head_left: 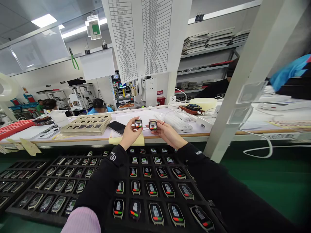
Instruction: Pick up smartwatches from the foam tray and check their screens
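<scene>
each hand, left hand (129, 134) and right hand (163, 131), pinches a lit smartwatch body, left watch (138, 123) and right watch (153, 125), between closed fingers; the grip looks light, so either could slip onto the tray (155, 168) below.

Black trays (24, 207) are showing lit watch screens banded red and green; a beige tray (73, 129) is sitting far left, a red one (14, 127) beyond, green flooring (267, 174) spreading right

Head view — forward-down over hands (150, 132), close, edges seemingly warped.
</scene>
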The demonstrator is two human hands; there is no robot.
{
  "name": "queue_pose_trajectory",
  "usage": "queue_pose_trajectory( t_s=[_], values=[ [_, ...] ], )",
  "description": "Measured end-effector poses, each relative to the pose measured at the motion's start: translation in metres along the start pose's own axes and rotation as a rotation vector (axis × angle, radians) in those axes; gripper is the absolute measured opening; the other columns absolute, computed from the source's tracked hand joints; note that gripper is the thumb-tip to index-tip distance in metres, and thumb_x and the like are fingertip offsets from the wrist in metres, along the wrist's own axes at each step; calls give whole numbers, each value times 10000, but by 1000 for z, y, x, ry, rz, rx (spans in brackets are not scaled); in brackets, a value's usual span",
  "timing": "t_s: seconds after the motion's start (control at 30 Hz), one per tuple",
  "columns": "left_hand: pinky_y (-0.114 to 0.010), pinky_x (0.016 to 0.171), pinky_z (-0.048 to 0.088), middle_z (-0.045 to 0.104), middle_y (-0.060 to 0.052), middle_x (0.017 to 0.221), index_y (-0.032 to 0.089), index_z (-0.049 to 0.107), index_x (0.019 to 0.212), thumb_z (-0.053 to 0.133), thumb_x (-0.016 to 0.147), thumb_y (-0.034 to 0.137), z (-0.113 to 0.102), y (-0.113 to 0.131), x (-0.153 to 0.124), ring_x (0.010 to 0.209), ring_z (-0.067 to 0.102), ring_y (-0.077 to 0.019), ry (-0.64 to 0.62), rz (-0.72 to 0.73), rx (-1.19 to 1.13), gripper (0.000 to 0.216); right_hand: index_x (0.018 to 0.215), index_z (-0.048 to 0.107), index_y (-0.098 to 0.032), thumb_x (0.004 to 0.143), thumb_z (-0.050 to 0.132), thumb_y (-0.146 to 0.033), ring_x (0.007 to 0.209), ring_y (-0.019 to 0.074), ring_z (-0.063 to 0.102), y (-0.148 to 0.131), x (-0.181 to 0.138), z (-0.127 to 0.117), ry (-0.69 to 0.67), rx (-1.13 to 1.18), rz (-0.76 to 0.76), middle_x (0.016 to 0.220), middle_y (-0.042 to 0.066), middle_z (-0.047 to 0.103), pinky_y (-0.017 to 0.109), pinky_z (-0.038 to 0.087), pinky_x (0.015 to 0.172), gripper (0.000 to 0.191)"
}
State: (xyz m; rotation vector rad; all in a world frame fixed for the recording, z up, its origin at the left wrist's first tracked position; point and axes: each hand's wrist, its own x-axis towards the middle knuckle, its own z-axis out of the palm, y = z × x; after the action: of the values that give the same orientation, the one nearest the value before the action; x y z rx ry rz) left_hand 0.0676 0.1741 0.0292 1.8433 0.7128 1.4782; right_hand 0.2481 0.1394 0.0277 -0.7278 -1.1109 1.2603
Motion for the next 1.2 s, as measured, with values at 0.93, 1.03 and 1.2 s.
queue_pose_trajectory(
  t_s=[0.93, 1.03, 1.2],
  values=[
    [-218, 681, 485, 567, -78, 1234, 242, 533, 1230, 697, 748, 257, -19, 50, -77, 802, 585, -113, -80, -173, -53, 509, 1063, 644, -204, 843, 626, -469, 684, 195, 559, -31, -120, 50, -127, -35, -48, 961, 88, 681, 357, 494, 696, 346],
    [-235, 722, 492, 577, -69, 1220, 248, 543, 1217, 692, 760, 290, -17, 56, -82, 821, 586, -120, -75, -165, -58, 483, 1079, 641, -209, 845, 618, -491, 689, 203, 560, -32, -124, 49, -147, -61, -49, 957, 91, 679, 370, 491, 700, 367],
    [-207, 640, 472, 599, -59, 1182, 242, 584, 1159, 673, 779, 283, -15, 58, -87, 727, 557, -89, -32, -189, -72, 392, 1053, 643, -205, 845, 629, -468, 664, 191, 549, -29, -130, 43, -132, -25, -20, 957, 93, 683, 352, 484, 671, 336]
  ],
)
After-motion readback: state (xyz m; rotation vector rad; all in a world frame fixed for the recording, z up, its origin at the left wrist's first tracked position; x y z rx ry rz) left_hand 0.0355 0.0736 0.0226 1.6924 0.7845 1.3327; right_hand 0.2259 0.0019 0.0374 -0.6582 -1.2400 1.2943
